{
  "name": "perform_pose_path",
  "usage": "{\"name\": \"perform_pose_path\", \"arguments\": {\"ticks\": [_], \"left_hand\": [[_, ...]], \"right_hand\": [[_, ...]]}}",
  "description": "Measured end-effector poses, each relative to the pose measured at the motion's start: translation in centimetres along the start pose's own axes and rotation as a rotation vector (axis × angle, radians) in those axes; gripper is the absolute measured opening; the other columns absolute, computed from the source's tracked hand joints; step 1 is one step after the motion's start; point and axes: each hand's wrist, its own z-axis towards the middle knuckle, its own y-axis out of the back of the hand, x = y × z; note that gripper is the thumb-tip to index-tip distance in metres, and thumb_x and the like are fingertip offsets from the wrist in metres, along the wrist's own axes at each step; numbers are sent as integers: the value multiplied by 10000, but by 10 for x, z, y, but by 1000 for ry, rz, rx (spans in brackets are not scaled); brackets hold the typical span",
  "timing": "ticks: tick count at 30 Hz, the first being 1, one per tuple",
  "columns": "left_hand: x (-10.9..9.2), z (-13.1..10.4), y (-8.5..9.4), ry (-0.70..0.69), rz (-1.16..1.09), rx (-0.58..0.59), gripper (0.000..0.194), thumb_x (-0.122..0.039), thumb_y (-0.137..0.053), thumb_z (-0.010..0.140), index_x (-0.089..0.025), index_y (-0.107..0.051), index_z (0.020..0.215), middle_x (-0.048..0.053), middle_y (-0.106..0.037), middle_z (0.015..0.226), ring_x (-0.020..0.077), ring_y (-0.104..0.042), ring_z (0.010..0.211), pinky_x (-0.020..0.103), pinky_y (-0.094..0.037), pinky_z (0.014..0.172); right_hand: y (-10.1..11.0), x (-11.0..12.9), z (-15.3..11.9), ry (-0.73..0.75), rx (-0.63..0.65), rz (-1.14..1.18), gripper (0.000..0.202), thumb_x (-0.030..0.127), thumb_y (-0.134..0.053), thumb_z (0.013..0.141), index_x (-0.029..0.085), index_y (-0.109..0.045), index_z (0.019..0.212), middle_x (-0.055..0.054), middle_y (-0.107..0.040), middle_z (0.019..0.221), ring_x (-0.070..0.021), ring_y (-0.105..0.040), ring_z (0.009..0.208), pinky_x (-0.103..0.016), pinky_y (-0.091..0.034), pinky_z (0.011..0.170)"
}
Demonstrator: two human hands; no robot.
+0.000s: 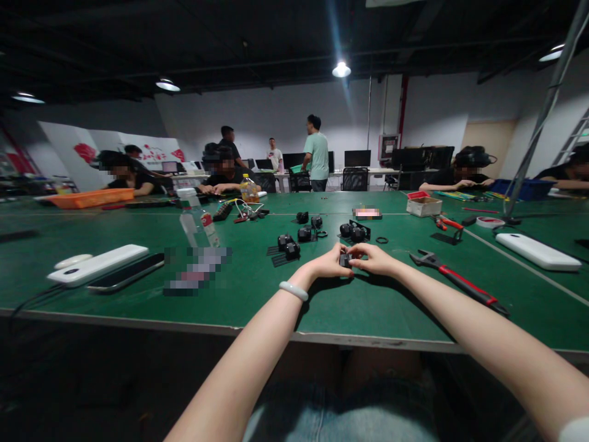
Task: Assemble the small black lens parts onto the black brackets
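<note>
Between both my hands, just above the green table, is a small black plastic part (pixel 345 259). My left hand (pixel 327 264), with a pale bangle at the wrist, is closed on it from the left. From the right, the fingertips of my right hand (pixel 373 259) pinch the same part. My fingers cover much of it, so its exact kind cannot be made out. Just beyond my hands sit more rounded black parts (pixel 353 231) on a flat black piece. Further left lie similar black parts (pixel 291 250) on slotted plates. A black ring (pixel 381 240) lies beyond my right hand.
On the green table (pixel 257 301), an adjustable wrench (pixel 460 287) lies right of my right arm. Red-handled pliers (pixel 450 226), a small box (pixel 423 206) and a white power bank (pixel 538 252) are further right. Left are a phone (pixel 126 274) and clear bottle (pixel 189 216). People work opposite.
</note>
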Motion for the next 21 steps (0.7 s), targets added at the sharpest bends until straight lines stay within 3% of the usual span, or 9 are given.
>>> {"name": "perform_pose_path", "arguments": {"ticks": [21], "left_hand": [[1, 1, 1, -5, 26, -6, 556, -331, -601, 514, -138, -337, 964, 15, -419, 810, 110, -440, 691, 223, -381, 586]], "right_hand": [[-2, 0, 3, -37, 28, 2, 260, 298, -478, 698, 155, -564, 897, -56, -583, 876, -158, -519, 782, -290, -388, 719]]}}
